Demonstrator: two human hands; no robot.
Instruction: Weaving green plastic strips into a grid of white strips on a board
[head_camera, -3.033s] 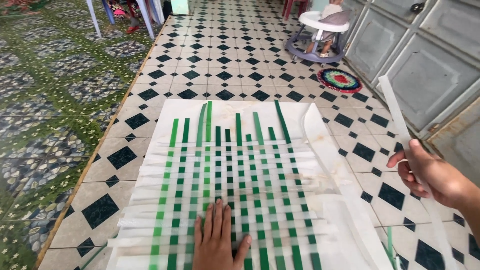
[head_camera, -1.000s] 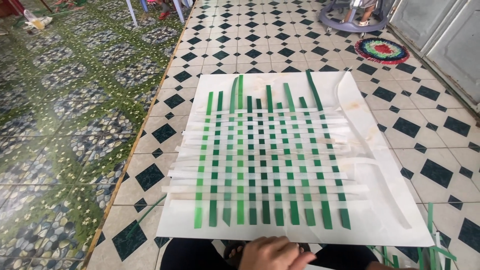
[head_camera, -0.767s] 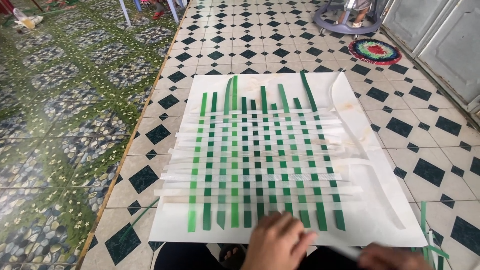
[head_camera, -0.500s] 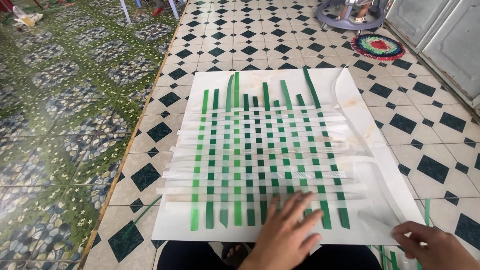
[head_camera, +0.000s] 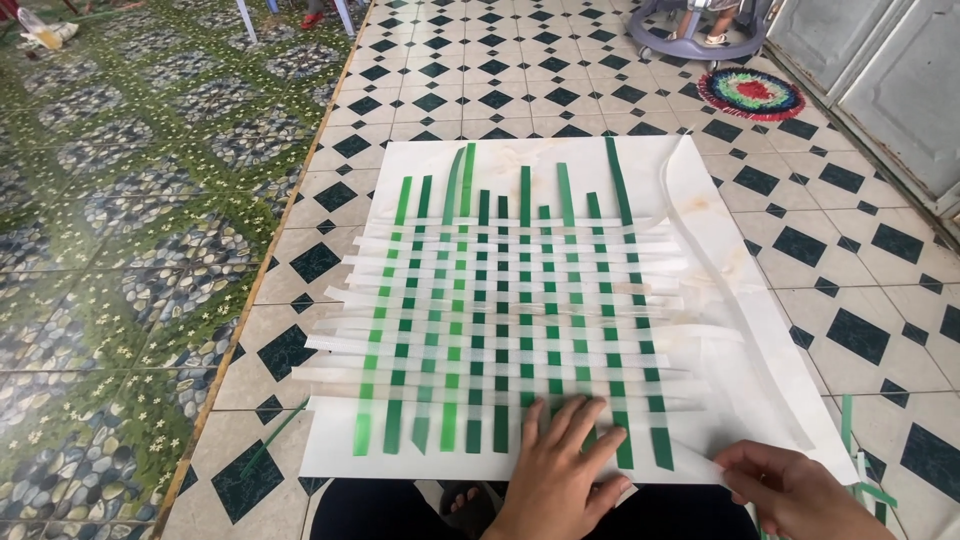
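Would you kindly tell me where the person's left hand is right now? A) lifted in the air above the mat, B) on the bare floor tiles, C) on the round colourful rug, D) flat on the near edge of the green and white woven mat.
D: the left hand lies spread flat on the near edge of the woven mat, while the right hand pinches a white strip at the corner.

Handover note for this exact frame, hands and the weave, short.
Left hand: flat, fingers spread, pressing the near edge of the woven mat.
Right hand: pinching the end of a white strip at the mat's near right corner.
Mat lies on a white sheet on the tiled floor; loose green strips to the right.
Done: green uprights crossed by many white rows.
Left: this nearest row is not woven in.
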